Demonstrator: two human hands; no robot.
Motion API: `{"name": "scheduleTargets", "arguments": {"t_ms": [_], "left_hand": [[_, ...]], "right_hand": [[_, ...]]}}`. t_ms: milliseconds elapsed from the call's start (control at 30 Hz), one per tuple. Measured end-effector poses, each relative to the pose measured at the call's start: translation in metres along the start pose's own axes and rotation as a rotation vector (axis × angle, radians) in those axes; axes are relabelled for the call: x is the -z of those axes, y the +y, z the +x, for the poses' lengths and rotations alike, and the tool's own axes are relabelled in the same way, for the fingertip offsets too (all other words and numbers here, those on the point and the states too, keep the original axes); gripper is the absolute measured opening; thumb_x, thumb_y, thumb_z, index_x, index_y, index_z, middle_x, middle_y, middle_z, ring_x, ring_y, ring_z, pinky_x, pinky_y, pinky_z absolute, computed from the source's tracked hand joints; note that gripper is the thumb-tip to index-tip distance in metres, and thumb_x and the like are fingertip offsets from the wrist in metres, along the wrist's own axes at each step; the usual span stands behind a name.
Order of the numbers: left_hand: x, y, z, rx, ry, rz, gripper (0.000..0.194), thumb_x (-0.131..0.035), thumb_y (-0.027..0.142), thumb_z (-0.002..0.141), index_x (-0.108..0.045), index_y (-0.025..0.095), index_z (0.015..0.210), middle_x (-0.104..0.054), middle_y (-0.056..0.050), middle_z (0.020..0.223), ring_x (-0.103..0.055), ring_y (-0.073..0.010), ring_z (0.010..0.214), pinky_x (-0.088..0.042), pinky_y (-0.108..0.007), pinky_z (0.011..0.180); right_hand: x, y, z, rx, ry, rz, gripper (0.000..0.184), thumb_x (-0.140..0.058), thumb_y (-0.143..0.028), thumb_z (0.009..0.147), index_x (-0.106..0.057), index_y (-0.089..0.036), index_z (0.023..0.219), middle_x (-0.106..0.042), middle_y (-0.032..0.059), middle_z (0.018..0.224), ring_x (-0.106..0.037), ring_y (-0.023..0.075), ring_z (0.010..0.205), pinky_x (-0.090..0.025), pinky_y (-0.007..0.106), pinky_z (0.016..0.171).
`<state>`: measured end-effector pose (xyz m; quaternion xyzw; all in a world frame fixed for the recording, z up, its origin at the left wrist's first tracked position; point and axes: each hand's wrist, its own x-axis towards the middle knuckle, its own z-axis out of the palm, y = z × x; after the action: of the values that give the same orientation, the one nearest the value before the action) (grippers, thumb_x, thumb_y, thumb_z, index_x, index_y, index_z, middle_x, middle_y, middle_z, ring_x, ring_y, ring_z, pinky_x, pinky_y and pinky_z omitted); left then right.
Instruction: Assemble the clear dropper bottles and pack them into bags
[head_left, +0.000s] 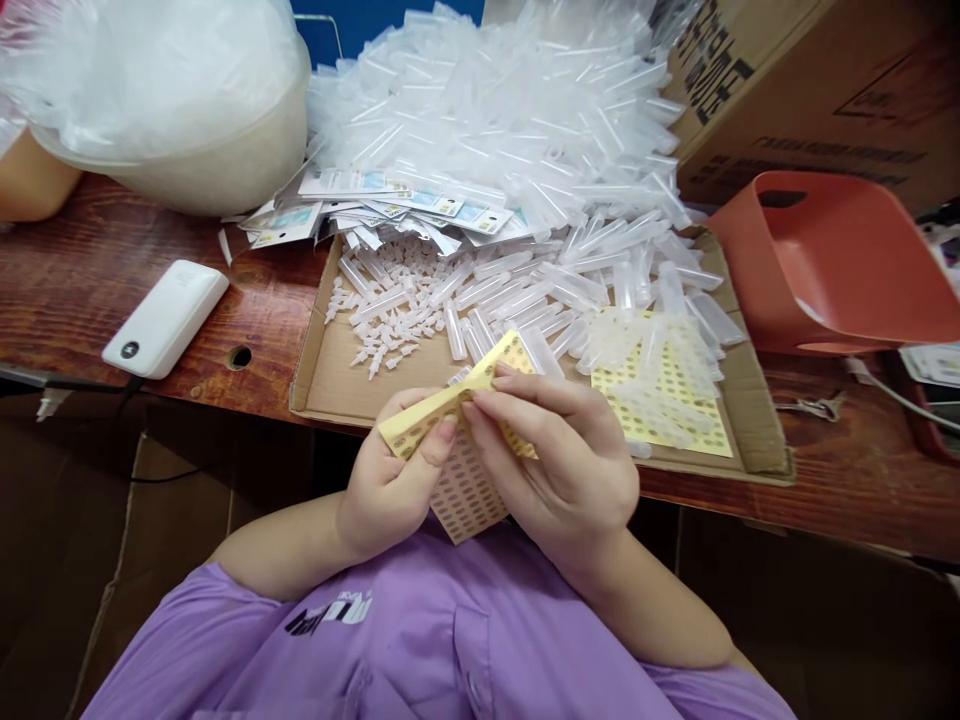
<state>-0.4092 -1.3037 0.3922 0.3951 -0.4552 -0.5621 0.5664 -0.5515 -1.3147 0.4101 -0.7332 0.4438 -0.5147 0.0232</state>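
A yellow sticker sheet [469, 485] printed with rows of small oval labels is bent over between my hands, in front of the cardboard tray. My left hand [405, 475] pinches its left part, thumb on top. On the right side of the sheet, my right hand [559, 455] has its thumb and fingertips closed at the fold. A clear plastic tube [540, 352] lies just beyond my right fingers; whether they touch it I cannot tell. Another yellow sticker sheet [701, 425] lies in the tray to the right, partly covered by translucent pieces.
The cardboard tray [319, 385] holds small white nozzle tips [386, 325] and clear tubes. Behind it rises a big heap of tubes [495, 110] with printed packets [450, 205]. A power bank [165, 320], a filled white bowl [225, 150], an orange bin [780, 270] and a carton [817, 90] stand around.
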Motion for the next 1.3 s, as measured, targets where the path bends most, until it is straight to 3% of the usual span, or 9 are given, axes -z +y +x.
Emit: {"name": "scheduleTargets", "arguments": {"t_ms": [167, 367, 733, 933, 1133, 1300], "left_hand": [[-0.001, 0.002, -0.002, 0.031, 0.019, -0.036, 0.011, -0.065, 0.024, 0.091, -0.065, 0.025, 0.102, -0.074, 0.001, 0.091, -0.07, -0.0099, 0.079, -0.058, -0.017, 0.072], [0.004, -0.001, -0.002, -0.026, 0.023, 0.073, 0.017, -0.065, 0.019, 0.09, -0.07, 0.024, 0.106, -0.074, -0.002, 0.099, -0.07, -0.0132, 0.09, -0.057, -0.022, 0.083], [0.013, 0.014, 0.009, -0.389, -0.132, 0.506, 0.021, -0.062, 0.009, 0.087, -0.069, 0.019, 0.104, -0.068, -0.005, 0.091, -0.065, -0.0142, 0.084, -0.053, -0.025, 0.078], [0.014, 0.017, 0.011, -0.475, -0.181, 0.626, 0.022, -0.06, 0.007, 0.086, -0.064, 0.017, 0.105, -0.067, -0.005, 0.088, -0.064, -0.0145, 0.081, -0.053, -0.025, 0.076], [0.014, 0.018, 0.01, -0.462, -0.186, 0.607, 0.021, -0.061, 0.005, 0.085, -0.063, 0.016, 0.103, -0.067, -0.004, 0.088, -0.063, -0.0132, 0.08, -0.052, -0.023, 0.076], [0.015, 0.019, 0.01, -0.45, -0.175, 0.591, 0.021, -0.062, 0.007, 0.084, -0.063, 0.018, 0.102, -0.066, -0.004, 0.086, -0.063, -0.0139, 0.077, -0.052, -0.024, 0.072]], "right_hand": [[0.003, 0.004, -0.004, 0.129, -0.069, -0.077, 0.032, -0.073, -0.007, 0.079, -0.068, -0.015, 0.11, -0.071, 0.0113, 0.107, -0.071, 0.0185, 0.097, -0.061, 0.027, 0.087], [0.011, 0.001, 0.006, 0.131, -0.188, -0.128, 0.025, -0.069, -0.012, 0.084, -0.069, -0.017, 0.108, -0.074, 0.0073, 0.101, -0.073, 0.0171, 0.087, -0.062, 0.026, 0.078], [0.017, 0.002, 0.019, 0.142, -0.32, -0.126, 0.013, -0.064, -0.013, 0.086, -0.068, -0.017, 0.097, -0.073, 0.0056, 0.093, -0.071, 0.0144, 0.079, -0.061, 0.024, 0.069], [0.018, 0.003, 0.017, 0.217, -0.308, -0.213, 0.011, -0.064, -0.014, 0.086, -0.066, -0.017, 0.096, -0.073, 0.006, 0.093, -0.071, 0.0152, 0.076, -0.061, 0.026, 0.067], [0.013, 0.006, 0.014, 0.244, -0.275, -0.222, 0.011, -0.066, -0.015, 0.085, -0.063, -0.017, 0.096, -0.073, 0.0061, 0.091, -0.069, 0.0148, 0.074, -0.059, 0.025, 0.062], [0.013, 0.007, 0.014, 0.176, -0.277, -0.091, 0.02, -0.068, -0.009, 0.082, -0.063, -0.019, 0.098, -0.071, 0.0048, 0.093, -0.07, 0.0132, 0.08, -0.06, 0.023, 0.072]]}}
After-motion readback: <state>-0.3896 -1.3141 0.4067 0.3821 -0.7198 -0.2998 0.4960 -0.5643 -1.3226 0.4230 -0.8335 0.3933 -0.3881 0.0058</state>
